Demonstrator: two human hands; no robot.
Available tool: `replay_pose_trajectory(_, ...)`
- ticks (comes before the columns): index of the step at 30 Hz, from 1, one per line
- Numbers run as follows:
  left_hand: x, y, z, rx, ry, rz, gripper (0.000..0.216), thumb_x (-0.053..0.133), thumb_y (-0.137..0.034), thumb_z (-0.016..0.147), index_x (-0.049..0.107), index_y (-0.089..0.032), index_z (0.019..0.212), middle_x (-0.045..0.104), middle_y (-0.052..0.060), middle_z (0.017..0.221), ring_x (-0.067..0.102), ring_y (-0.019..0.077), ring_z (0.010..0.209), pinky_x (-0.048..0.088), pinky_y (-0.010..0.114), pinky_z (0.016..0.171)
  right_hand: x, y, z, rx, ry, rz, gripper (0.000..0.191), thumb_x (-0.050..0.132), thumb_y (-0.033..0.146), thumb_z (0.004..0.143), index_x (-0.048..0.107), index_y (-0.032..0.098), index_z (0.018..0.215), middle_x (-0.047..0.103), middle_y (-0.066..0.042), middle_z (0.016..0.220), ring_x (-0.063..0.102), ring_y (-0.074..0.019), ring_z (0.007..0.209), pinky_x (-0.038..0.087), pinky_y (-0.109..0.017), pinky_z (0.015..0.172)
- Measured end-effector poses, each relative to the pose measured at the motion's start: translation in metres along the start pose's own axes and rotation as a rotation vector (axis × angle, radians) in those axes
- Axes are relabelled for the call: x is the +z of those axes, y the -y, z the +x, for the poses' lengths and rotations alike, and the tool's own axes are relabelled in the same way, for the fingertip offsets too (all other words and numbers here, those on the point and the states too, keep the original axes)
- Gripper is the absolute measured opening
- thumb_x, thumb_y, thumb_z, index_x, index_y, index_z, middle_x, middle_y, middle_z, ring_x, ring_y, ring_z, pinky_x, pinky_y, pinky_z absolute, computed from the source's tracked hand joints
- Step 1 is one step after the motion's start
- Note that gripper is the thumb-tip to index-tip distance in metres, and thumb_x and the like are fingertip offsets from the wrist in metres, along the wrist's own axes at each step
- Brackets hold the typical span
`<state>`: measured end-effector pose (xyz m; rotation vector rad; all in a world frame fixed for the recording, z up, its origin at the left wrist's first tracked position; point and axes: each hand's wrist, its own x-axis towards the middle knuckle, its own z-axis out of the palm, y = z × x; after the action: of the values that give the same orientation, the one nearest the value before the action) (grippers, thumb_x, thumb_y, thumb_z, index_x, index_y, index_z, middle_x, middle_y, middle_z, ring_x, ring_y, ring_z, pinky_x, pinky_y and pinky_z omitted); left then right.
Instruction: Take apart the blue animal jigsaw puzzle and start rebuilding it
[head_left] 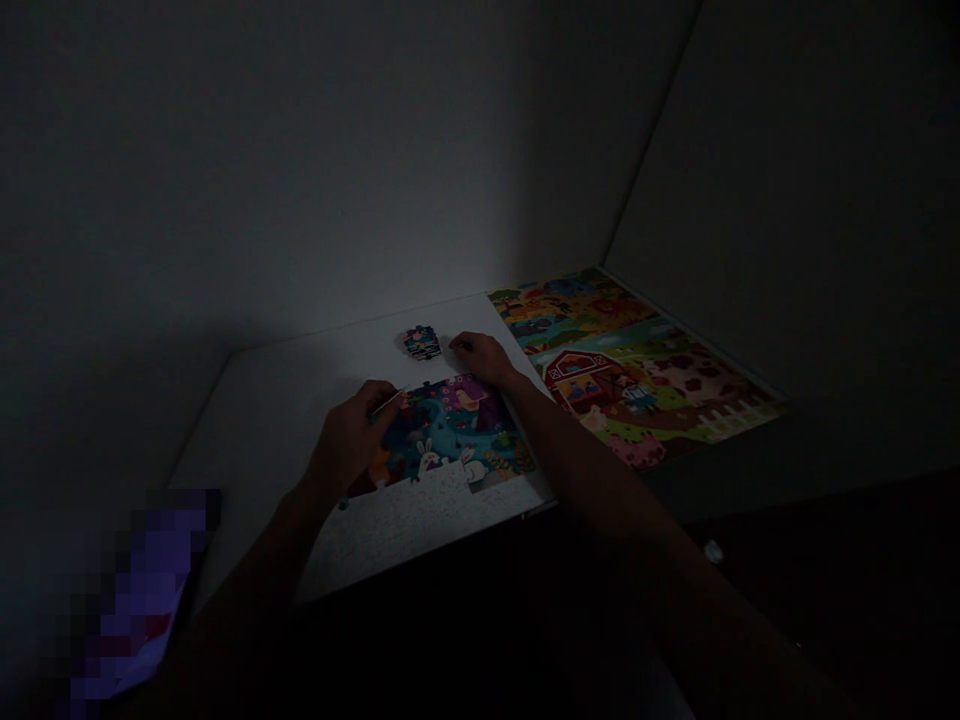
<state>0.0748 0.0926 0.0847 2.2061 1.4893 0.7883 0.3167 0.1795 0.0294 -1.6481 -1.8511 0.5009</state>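
The scene is very dark. A partly assembled jigsaw puzzle (450, 430) with blue, pink and white rabbit shapes lies on a white table (277, 400). My left hand (352, 435) rests at the puzzle's left edge, fingers pinched on a thin puzzle piece (388, 402). At the puzzle's far edge is my right hand (480, 357), fingers curled down on the table; what is under them is hidden. A small pile of loose puzzle pieces (421, 342) sits just left of my right hand.
A finished farm-scene puzzle (630, 370) with a red barn lies at the right, reaching the corner where two walls meet. A blurred purple patch (135, 590) sits at the lower left. The table's near edge runs below the puzzle.
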Motion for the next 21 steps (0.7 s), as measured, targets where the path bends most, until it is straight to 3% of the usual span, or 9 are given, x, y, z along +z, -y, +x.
replay_pose_trajectory(6,-0.001,0.005,0.014,0.081,-0.025,0.050,0.043,0.041,-0.052,0.095,0.068,-0.023,0.110,0.071,0.006,0.118,0.065,0.0240,0.110,0.049,0.039,0.099,0.000,-0.001,0.000,-0.013,-0.002,0.003,0.028,0.050,0.025,0.091,0.070,0.020,0.110,0.072,-0.005,0.110,0.065,-0.0180,0.097,0.047,-0.027,0.086)
replay_pose_trajectory(15,-0.003,0.018,0.058,0.182,0.017,0.262,0.052,0.024,-0.038,0.098,0.055,-0.010,0.130,0.062,0.016,0.125,0.058,0.0262,0.116,0.044,0.041,0.103,0.001,-0.001,0.002,0.000,0.005,0.002,0.027,0.050,0.025,0.092,0.069,0.020,0.111,0.072,-0.005,0.112,0.065,-0.0177,0.100,0.046,-0.026,0.086)
replay_pose_trajectory(21,-0.001,0.016,0.078,0.183,0.063,0.386,0.050,0.027,-0.032,0.096,0.050,-0.012,0.135,0.056,0.016,0.119,0.059,0.0280,0.109,0.048,0.043,0.097,0.000,0.000,0.001,-0.002,0.009,-0.006,0.028,0.050,0.027,0.093,0.069,0.021,0.111,0.072,-0.005,0.112,0.065,-0.0184,0.100,0.047,-0.026,0.085)
